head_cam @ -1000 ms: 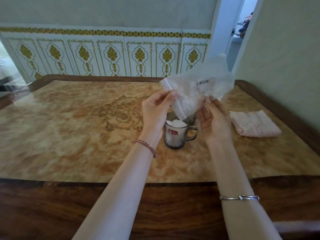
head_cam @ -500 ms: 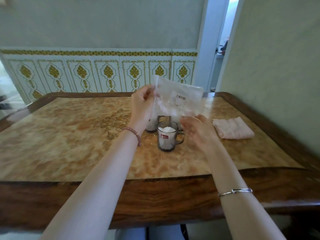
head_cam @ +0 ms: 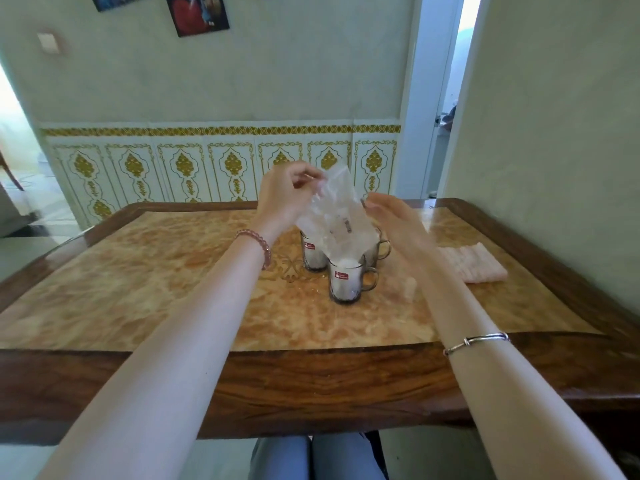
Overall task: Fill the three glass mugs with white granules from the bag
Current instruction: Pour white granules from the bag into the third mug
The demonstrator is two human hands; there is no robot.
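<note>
Three mugs stand bunched near the middle of the table (head_cam: 173, 278), and you can judge the job as almost finished. Nearest you, at 6 o'clock in the cluster, the front mug (head_cam: 346, 280) is heaped with white granules up to its rim. At 10 o'clock from it, the left mug (head_cam: 312, 253) shows white most of the way up its glass, though the bag hides its top. At 1 o'clock, the right mug (head_cam: 375, 250) is largely covered, so you cannot tell how full it is. Your left hand (head_cam: 282, 199) pinches the upper edge of the bag (head_cam: 334, 220), fingers curled round the plastic, and the bag hangs upright with its lower corner pointing into the front mug. Your right hand (head_cam: 394, 220) sits just beside the bag at 3 o'clock, fingers straight and relaxed, and whether it touches the plastic is unclear. A few stray grains appear scattered on the table at 7 o'clock from the front mug. Off at 3 o'clock, well apart from the mugs, lies a folded pink cloth (head_cam: 474, 266). What seems left is checking the two back mugs and setting the bag down.
</note>
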